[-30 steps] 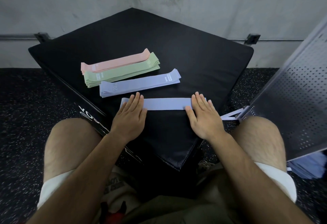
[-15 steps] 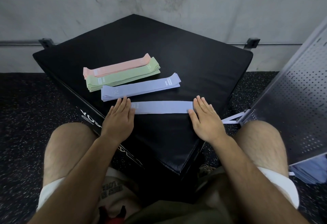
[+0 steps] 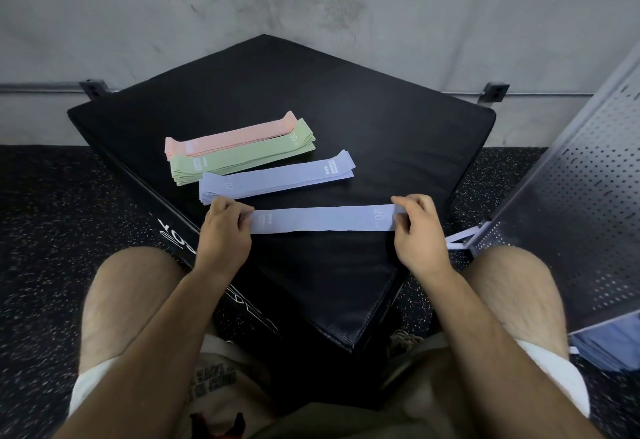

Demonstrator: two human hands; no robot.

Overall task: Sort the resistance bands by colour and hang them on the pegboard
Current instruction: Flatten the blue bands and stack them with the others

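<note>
The left hand (image 3: 225, 227) and right hand (image 3: 417, 230) are each pinching an end of the lavender resistance band (image 3: 322, 218) near the plyo box (image 3: 381, 127) front corner (just short of the lavender stack (image 3: 277, 177)), probably risking snap-back if one grip slips.

White shorts (image 3: 90, 391) end above bare knees — the cream shirt (image 3: 225, 374) carries dark printed lettering and a red-and-black graphic.

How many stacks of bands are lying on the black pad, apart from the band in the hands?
3. The pink stack lies farthest back, the green stack just before it, the purple stack nearest the held band. Bands within each stack are partly hidden.
</note>
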